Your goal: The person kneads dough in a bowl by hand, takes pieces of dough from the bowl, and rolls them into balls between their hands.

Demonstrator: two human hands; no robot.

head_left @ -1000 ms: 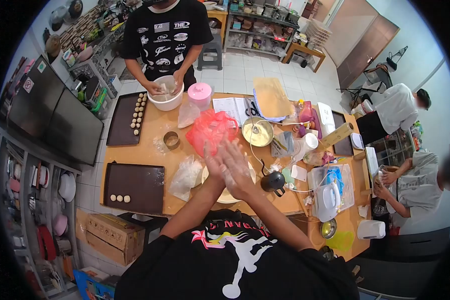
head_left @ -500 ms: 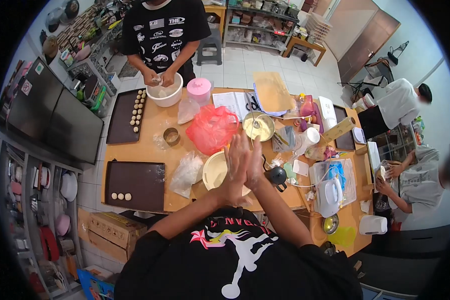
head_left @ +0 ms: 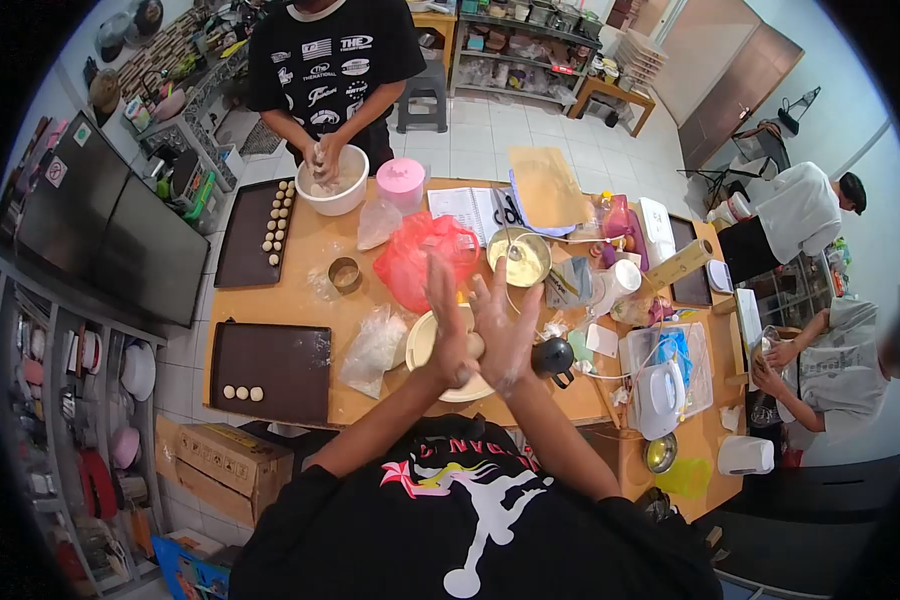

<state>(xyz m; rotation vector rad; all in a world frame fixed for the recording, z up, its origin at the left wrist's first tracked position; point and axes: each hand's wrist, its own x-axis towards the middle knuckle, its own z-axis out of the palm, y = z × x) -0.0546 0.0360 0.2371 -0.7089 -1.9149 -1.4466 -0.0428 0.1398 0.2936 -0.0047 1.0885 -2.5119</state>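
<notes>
Between the heels of my palms sits a pale dough ball (head_left: 476, 346), partly hidden by the hands. My left hand (head_left: 451, 328) presses it from the left, fingers stretched out. On the other side, my right hand (head_left: 507, 325) has its fingers spread and whitish residue on the skin. A cream bowl (head_left: 422, 345) stands beneath both hands, its inside mostly covered by them. Just beyond is a metal bowl (head_left: 532, 262) of pale yellow mixture with a spoon in it. Three dough balls (head_left: 242, 393) rest on the near dark tray (head_left: 280, 360).
Across the table a person (head_left: 335, 70) works over a white bowl (head_left: 342, 203). Several dough balls line the far tray (head_left: 240, 240). A red plastic bag (head_left: 420, 260), a metal ring (head_left: 345, 274) and a black-topped jug (head_left: 553, 357) surround the cream bowl. Two other people are at right.
My palms, pressed together before, have parted at the fingers, showing the dough ball between them. Across the table, the person's hands have moved lower into the white bowl.
</notes>
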